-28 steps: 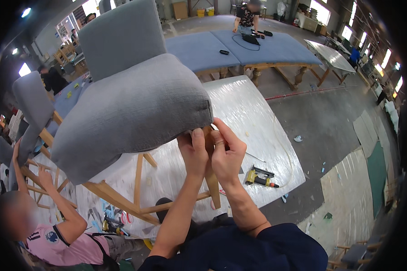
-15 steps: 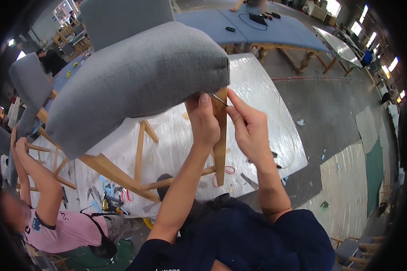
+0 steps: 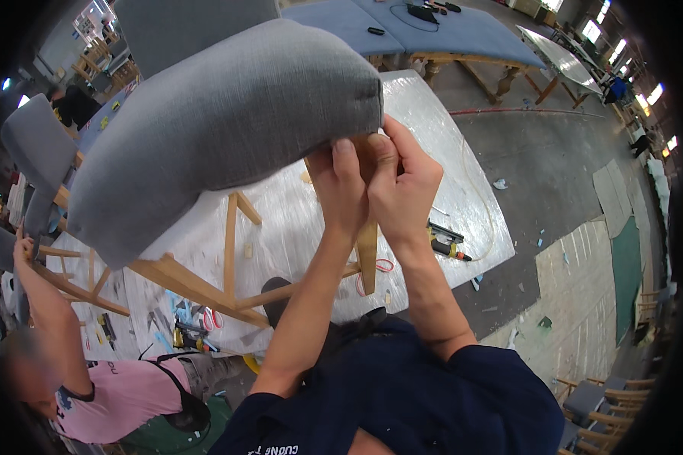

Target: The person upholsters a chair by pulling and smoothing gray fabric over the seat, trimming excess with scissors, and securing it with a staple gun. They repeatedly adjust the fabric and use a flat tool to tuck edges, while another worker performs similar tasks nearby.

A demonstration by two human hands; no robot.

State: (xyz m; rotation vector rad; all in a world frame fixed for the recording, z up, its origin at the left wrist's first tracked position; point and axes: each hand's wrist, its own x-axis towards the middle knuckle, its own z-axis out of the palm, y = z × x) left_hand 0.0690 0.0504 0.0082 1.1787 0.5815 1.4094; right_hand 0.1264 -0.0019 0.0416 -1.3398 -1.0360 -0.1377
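1. Your grey upholstered chair (image 3: 220, 121) stands tipped on the plastic-covered desk (image 3: 440, 121), its seat cushion raised toward you and its front corner at the near right part of the desk. Keep it tilted like this so the underside of that corner faces you; if it rocks, I judge the fabric there will slip.
2. Your left hand (image 3: 340, 186) is clenched on the cushion's lower corner, thumb up against the grey fabric. Keep that pinch firm and pull the cloth taut along the edge rather than straight down.
3. Your right hand (image 3: 401, 182) is wrapped around the same corner, where the wooden leg (image 3: 367, 250) meets the seat, fingers curled over something I cannot make out. Work with your fingertips only, close to the seam, and let the left hand carry the tension.
4. The leg and the light wooden frame (image 3: 231, 250) under the seat give you a solid stop; brace against them, not against the padding.
5. The desk is wrapped in crinkled clear sheeting, likely slick, so watch that the chair's feet do not slide toward its near edge.
6. A yellow and black power tool (image 3: 446, 246) with a pale hose lies near the desk's near right corner, within reach.
7. A person in a pink shirt (image 3: 121, 398) works at the desk's left side with an arm raised to another chair (image 3: 30, 159).
8. The room is a workshop: blue-topped benches (image 3: 432, 30) behind, a concrete floor (image 3: 554, 167) with scraps, more chairs stacked at the right.
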